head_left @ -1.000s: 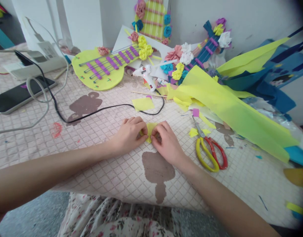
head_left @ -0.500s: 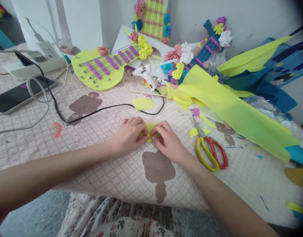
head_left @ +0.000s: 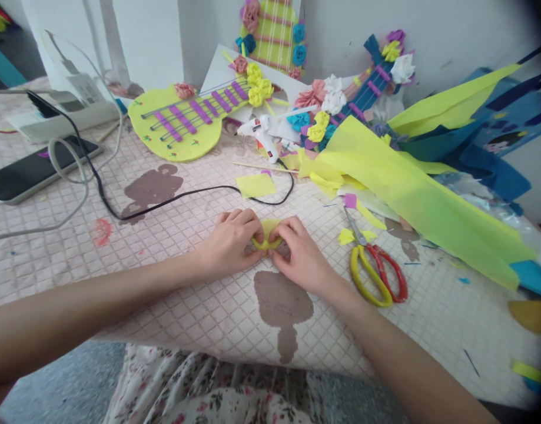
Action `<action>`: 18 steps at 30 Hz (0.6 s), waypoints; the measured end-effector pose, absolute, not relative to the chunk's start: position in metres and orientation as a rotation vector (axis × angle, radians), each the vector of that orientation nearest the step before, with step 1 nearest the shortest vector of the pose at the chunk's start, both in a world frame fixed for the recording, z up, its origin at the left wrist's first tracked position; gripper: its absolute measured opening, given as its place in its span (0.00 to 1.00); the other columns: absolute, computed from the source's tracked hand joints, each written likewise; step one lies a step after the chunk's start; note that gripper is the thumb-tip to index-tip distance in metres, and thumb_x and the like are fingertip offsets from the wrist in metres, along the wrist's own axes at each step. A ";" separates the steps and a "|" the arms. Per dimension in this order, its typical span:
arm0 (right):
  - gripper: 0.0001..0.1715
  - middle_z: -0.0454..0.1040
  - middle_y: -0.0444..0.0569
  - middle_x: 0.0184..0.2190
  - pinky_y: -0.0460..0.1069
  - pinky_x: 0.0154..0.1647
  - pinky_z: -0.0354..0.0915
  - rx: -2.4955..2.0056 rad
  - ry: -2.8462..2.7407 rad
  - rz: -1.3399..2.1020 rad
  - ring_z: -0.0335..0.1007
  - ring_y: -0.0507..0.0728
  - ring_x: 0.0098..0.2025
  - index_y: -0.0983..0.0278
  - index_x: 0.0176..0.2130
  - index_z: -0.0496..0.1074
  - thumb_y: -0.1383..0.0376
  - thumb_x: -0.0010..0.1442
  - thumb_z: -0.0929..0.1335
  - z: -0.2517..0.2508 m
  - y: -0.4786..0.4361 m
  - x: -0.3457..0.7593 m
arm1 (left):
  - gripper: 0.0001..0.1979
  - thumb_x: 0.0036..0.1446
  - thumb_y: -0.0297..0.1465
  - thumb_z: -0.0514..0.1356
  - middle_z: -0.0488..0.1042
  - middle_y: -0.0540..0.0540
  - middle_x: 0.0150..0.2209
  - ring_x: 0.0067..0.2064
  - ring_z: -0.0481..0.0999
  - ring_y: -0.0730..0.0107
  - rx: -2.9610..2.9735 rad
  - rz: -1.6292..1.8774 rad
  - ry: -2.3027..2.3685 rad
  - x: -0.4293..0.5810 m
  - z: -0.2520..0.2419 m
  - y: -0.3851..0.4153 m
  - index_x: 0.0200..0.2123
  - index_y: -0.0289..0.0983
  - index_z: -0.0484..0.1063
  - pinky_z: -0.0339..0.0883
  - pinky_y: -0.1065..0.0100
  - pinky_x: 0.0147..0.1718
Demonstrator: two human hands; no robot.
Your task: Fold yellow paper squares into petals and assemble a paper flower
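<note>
A small piece of yellow crepe paper (head_left: pixel 270 226) is pinched between my two hands, just above the patterned cloth. My left hand (head_left: pixel 232 240) grips its left side with thumb and fingertips. On the other side, my right hand (head_left: pixel 302 250) pinches the paper close to the left fingertips. The paper bends into a curve between them; its lower edge is partly covered by my fingers. Beyond my hands lies a flat yellow paper square (head_left: pixel 256 185). Scissors (head_left: pixel 371 259) with one yellow and one red handle rest to the right of my right hand.
A white glue gun (head_left: pixel 262 139) lies behind, its black cord (head_left: pixel 186 191) looping across the cloth. A yellow paper guitar (head_left: pixel 177 123) is at the back left, near a phone (head_left: pixel 36 168) and power strip (head_left: pixel 62 118). A long yellow crepe sheet (head_left: pixel 420 188) stretches along the right.
The paper between my fingertips now shows a more open, curved fold, and my fingers have shifted slightly. Both hands stay in nearly the same place; everything else is unmoved.
</note>
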State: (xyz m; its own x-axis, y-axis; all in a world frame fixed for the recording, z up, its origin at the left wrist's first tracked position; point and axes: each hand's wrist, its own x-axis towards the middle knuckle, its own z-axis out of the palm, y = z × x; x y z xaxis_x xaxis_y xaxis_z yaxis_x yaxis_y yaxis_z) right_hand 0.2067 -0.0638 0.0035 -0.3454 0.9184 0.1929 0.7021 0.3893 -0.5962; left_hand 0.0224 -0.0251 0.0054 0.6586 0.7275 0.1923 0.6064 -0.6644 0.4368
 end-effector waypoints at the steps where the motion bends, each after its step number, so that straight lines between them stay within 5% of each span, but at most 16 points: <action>1: 0.11 0.61 0.50 0.39 0.55 0.45 0.66 -1.383 -2.151 0.575 0.64 0.58 0.44 0.61 0.37 0.64 0.72 0.52 0.66 0.004 -0.064 0.207 | 0.07 0.53 0.34 0.59 0.68 0.44 0.37 0.43 0.68 0.59 2.536 0.500 1.055 0.022 0.006 -0.025 0.34 0.36 0.69 0.59 0.58 0.42; 10: 0.16 0.61 0.49 0.42 0.55 0.48 0.66 -1.379 -2.200 0.726 0.63 0.58 0.47 0.60 0.39 0.65 0.66 0.49 0.71 0.016 -0.064 0.214 | 0.19 0.44 0.43 0.67 0.68 0.45 0.39 0.43 0.67 0.59 2.494 0.393 0.998 0.018 0.014 -0.021 0.34 0.37 0.69 0.58 0.57 0.43; 15: 0.03 0.62 0.50 0.39 0.54 0.43 0.67 -1.408 -2.154 0.681 0.64 0.56 0.42 0.61 0.37 0.65 0.67 0.59 0.65 0.010 -0.064 0.211 | 0.08 0.55 0.36 0.59 0.68 0.46 0.38 0.42 0.68 0.62 2.423 0.423 0.979 0.017 0.012 -0.018 0.33 0.37 0.68 0.58 0.58 0.44; 18: 0.05 0.62 0.50 0.39 0.55 0.44 0.66 -1.433 -2.141 0.594 0.64 0.57 0.42 0.61 0.36 0.64 0.68 0.58 0.66 0.005 -0.064 0.207 | 0.04 0.57 0.28 0.54 0.69 0.45 0.38 0.42 0.69 0.64 2.382 0.504 1.039 0.019 0.008 -0.018 0.35 0.36 0.68 0.58 0.59 0.43</action>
State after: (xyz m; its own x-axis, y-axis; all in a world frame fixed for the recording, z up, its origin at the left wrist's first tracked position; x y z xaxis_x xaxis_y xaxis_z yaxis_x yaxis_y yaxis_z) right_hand 0.2066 -0.0638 0.0052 -0.3271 0.9317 0.1577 0.7172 0.3534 -0.6006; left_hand 0.0186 -0.0180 0.0080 0.6420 0.7546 0.1360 0.5739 -0.5905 0.5673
